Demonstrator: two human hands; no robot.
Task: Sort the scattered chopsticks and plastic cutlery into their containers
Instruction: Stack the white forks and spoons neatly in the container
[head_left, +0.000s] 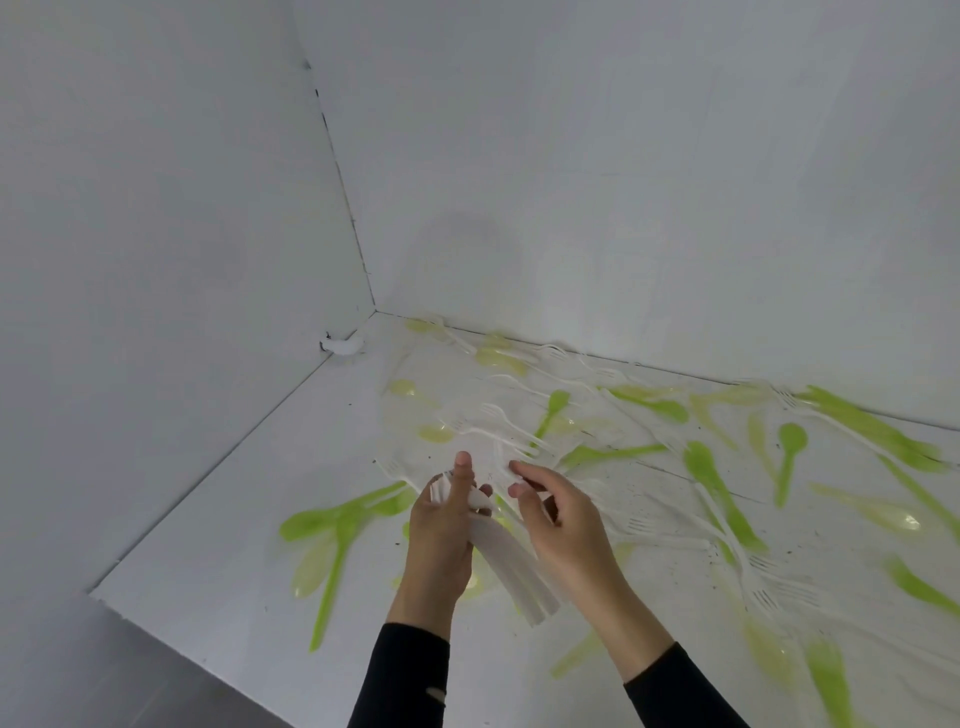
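black sleeves are seen nearest, and just beyond them both hands are held over the table. a bundle of white forks is gripped by the left hand, fingers curled round it, forefinger stretched straight up past the tines. the right hand is held just right of it, thumb and forefinger drawn narrow at a loose fork. whether that fork is truly pinched cannot be told, white on white.

green spoons, yellow spoons and more forks are strewn across the table from far left to near right. no container is in view, and no chopsticks can be made out.

the step in hand is judged to be the gathering of white forks, one by one, into the bundle. to do it well, the loose fork should be taken by its handle and turned so tines match tines. it should then be slid in alongside while the left grip is eased only a little, or the stack could be fanned out or dropped. forks tangled with spoons are best lifted clear, not dragged.
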